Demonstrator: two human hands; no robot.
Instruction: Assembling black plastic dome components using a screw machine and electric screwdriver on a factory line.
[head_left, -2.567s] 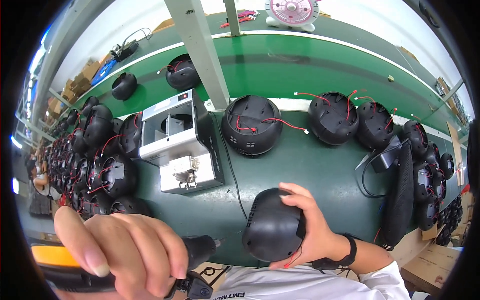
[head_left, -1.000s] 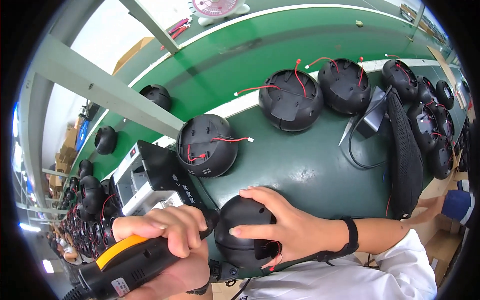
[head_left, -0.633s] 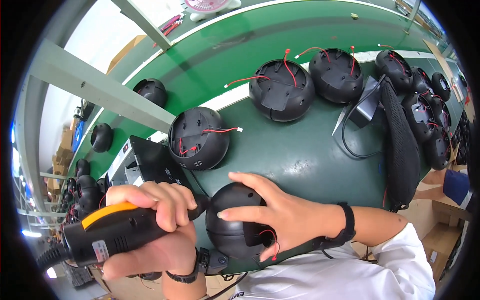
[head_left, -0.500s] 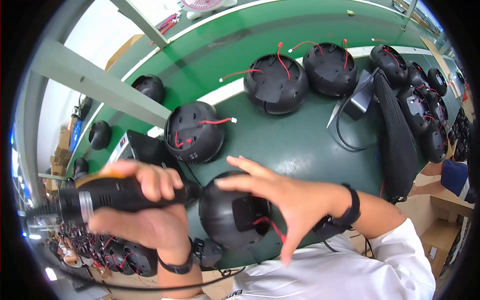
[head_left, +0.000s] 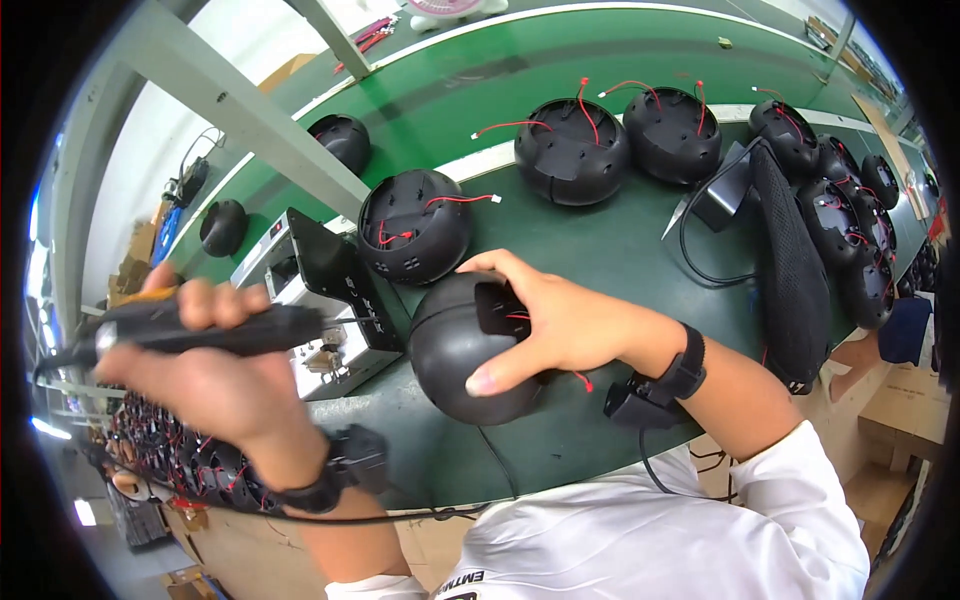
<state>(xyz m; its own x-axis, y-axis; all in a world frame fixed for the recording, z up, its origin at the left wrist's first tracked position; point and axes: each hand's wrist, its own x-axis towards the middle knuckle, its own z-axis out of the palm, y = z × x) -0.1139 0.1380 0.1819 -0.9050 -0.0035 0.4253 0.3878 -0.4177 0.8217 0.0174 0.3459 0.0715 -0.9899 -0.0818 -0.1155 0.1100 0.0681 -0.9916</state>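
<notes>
My right hand (head_left: 555,325) wraps over a round black dome-shaped housing (head_left: 455,345) on the green bench, thumb at its front, fingers across an opening at its top where red wires show. My left hand (head_left: 215,375) is shut on a black electric screwdriver (head_left: 200,328), held level with its tip pointing right toward a grey-and-white feeder box (head_left: 330,310) and the housing. The tip does not touch the housing. Both wrists wear black straps.
Several more black housings with red wires stand on the bench (head_left: 600,240): one just behind (head_left: 415,225), two further back (head_left: 572,150), a row along the right edge (head_left: 840,215). A dark mesh pad (head_left: 790,260) lies at right. A grey frame post (head_left: 250,110) crosses upper left. More housings fill a bin lower left (head_left: 180,460).
My left hand has swung the screwdriver from upright to level and away to the left of the housing. My right hand has closed back over the housing and turned it.
</notes>
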